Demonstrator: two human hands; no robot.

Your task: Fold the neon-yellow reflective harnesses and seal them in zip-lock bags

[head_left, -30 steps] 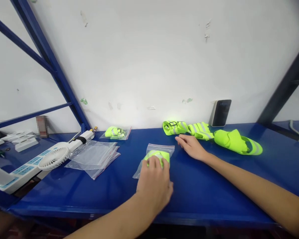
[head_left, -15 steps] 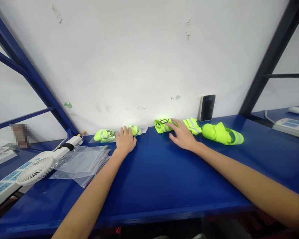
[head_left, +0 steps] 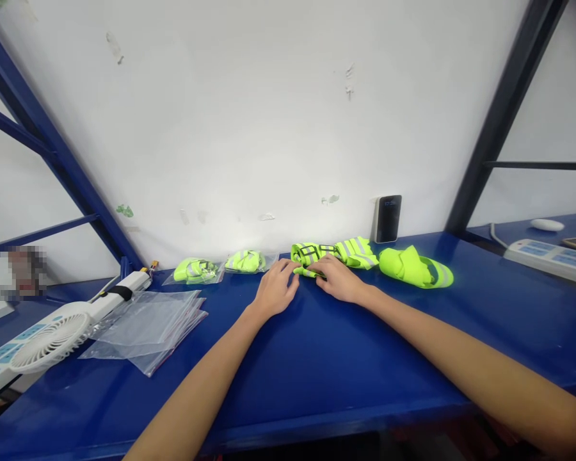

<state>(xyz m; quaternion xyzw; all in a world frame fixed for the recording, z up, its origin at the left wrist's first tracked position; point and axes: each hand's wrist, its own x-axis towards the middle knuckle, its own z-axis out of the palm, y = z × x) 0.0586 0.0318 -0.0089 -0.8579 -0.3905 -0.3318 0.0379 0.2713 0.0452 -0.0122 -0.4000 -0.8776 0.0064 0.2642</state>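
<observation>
A neon-yellow reflective vest (head_left: 312,251), rolled up with silver stripes and black trim, lies near the wall in front of both hands. My left hand (head_left: 276,288) has its curled fingers on the left end of a narrow yellow strip at the vest's near edge. Closed over the same strip from the right is my right hand (head_left: 340,280), thumb below and fingers on top. A loose striped vest part (head_left: 358,253) spreads to the right of the roll. Farther right rests another rolled yellow vest (head_left: 413,267).
Two bagged yellow bundles, a left one (head_left: 194,270) and a right one (head_left: 246,261), sit along the wall. Clear zip bags (head_left: 148,323), a white fan (head_left: 52,339) and a power strip (head_left: 29,342) occupy the left. A dark-screened device (head_left: 388,219) stands against the wall.
My left hand has left the bagged bundle and moved right to the vest. My right hand has come down to its near edge, and a strip now shows between the hands.
</observation>
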